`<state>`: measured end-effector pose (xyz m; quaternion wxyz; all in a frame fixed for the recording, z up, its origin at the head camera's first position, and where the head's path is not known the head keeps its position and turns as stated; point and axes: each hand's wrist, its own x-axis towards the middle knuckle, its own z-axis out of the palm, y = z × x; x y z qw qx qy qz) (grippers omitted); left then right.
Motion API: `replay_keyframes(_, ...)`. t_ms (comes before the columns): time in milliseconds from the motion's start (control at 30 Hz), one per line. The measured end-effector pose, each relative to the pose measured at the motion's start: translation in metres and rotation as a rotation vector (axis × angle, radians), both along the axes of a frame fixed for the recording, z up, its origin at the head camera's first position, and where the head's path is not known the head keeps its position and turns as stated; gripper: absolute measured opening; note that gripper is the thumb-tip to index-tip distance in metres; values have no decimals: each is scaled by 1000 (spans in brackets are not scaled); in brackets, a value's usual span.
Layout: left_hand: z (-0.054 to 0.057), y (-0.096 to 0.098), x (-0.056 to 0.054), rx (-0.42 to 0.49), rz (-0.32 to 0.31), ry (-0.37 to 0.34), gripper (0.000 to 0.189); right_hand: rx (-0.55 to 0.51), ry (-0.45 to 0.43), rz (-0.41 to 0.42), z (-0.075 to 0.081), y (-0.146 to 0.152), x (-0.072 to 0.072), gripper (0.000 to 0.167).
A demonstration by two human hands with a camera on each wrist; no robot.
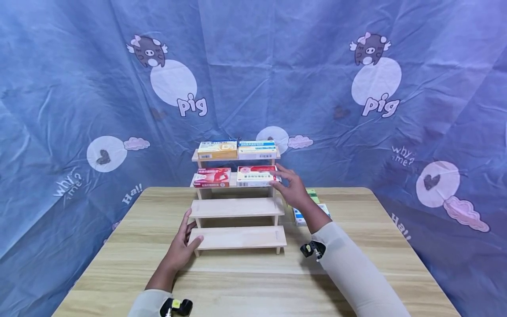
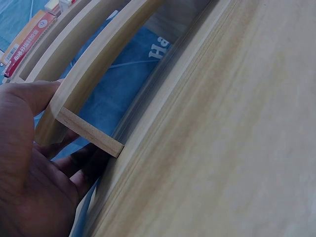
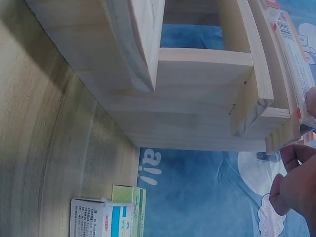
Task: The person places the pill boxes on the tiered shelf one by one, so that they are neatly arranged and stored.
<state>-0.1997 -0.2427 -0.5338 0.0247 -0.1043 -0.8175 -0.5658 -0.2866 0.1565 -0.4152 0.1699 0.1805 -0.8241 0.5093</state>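
Note:
A wooden stepped stand with tiers rising toward the back stands on the table. My left hand grips the left end of its lowest tier, thumb on top and fingers around the side. On the second tier from the top lies a red and white medicine box. My right hand holds that box by its right end, between thumb and fingers. To its left, on the same tier, lies a red medicine box. The top tier carries a yellow and white box beside a blue and white box.
Right of the stand, partly behind my right forearm, a white and blue box and a green box lie on the wooden table. A blue printed cloth hangs behind the table.

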Motion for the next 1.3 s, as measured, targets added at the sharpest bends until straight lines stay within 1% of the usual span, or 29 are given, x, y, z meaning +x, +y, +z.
replay_keyframes(167,-1,-1,1,0,4,-2,98,5,-15,11,-1,2,1,42)
replay_keyframes(267,0,0,2,3,3,-3,98,9,-10,14,-1,3,1,43)
replay_keyframes(400,1,-1,2,4,5,-3,98,9,2,11,-2,5,2,49)
replay_keyframes(533,1,0,2,2,-1,16,97,-25,20,-6,-4,9,3,54)
replay_keyframes(633,3,1,2,2,-7,27,96,-59,29,-15,-6,14,5,54)
replay_keyframes(767,4,1,3,5,-6,20,97,-68,20,-21,-9,21,5,54)
replay_keyframes(1000,6,1,4,14,-14,13,97,-38,17,-44,-18,34,8,55)
replay_keyframes(1167,6,1,4,9,-10,8,97,-29,-5,-70,-24,44,15,55)
replay_keyframes(1300,7,1,4,4,-6,1,97,-47,-20,-103,-29,53,19,51)
